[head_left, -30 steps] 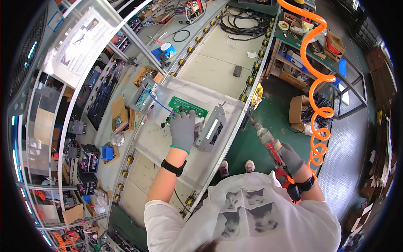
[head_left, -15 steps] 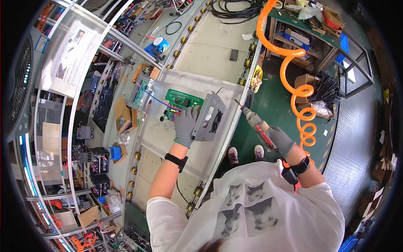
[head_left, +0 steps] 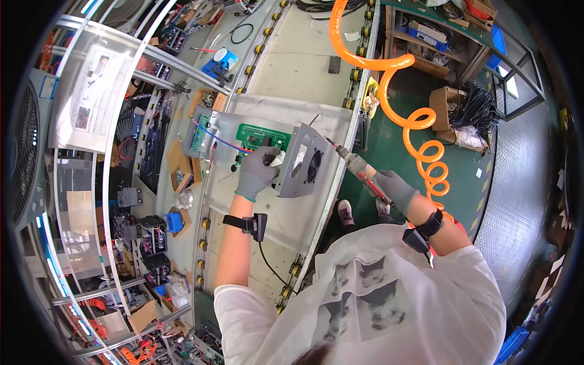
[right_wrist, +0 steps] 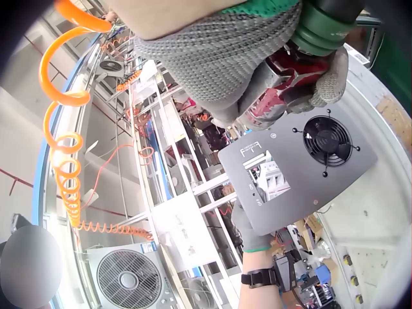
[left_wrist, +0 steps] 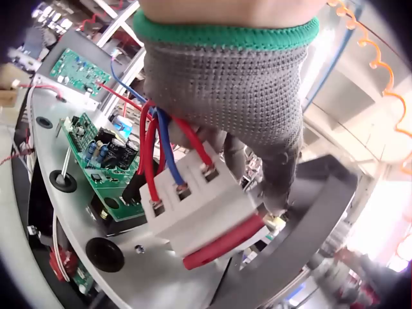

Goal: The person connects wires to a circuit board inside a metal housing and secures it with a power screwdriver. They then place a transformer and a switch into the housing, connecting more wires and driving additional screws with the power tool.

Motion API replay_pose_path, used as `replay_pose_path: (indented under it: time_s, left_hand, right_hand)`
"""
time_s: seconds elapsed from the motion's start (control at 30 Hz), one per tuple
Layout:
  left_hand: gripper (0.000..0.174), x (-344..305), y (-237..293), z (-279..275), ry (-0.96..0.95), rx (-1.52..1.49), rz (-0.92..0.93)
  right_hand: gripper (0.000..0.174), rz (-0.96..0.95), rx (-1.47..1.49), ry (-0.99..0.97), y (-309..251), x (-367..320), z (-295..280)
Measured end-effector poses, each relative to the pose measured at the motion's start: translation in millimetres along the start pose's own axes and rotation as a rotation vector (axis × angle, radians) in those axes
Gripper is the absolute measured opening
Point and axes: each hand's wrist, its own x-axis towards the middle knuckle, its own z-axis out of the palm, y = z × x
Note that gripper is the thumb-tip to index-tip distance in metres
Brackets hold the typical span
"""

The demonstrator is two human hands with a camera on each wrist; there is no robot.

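Note:
My gloved left hand holds a white circuit breaker with a red lever against the back of an upright grey panel. Red and blue wires run into the breaker's terminals. Through the panel's cutout, the breaker also shows in the right wrist view. A round fan grille sits beside that cutout. Behind the panel, a green circuit board lies on the metal base plate. My gloved right hand grips a red and grey power screwdriver, its bit pointing toward the panel, apart from it.
An orange coiled hose hangs at the right. Roller rails edge the conveyor line. Open cardboard boxes and a blue-and-white tub stand on the left bench. A framed sheet hangs at the upper left.
My left hand has shifted from over the circuit board to the breaker behind the panel. My right hand has raised the screwdriver closer to the panel. The head view has shifted.

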Motion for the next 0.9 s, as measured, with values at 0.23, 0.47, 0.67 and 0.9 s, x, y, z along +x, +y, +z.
replay_pose_path:
  time_s: [0.23,0.47,0.67,0.9]
  left_hand:
    - [0.054,2,-14,3,-0.24,0.085,0.001]
    - [0.054,-1,9,-3,-0.355,0.322,0.158]
    - [0.053,5,13,-18,-0.416,0.349,0.117]
    - [0.068,24,50,-36,-0.642,0.274,-0.067]
  right_hand:
    - [0.041,0.041,0.006,-0.015,-4,-7,-2]
    - [0.037,0.079,0.0,0.06,-10,-21,-7]
    - [0.049,0.001,-0.044,0.08,-22,-45,-11]
    - [0.065,0.076,-0.107,0.098,12,-26,-26]
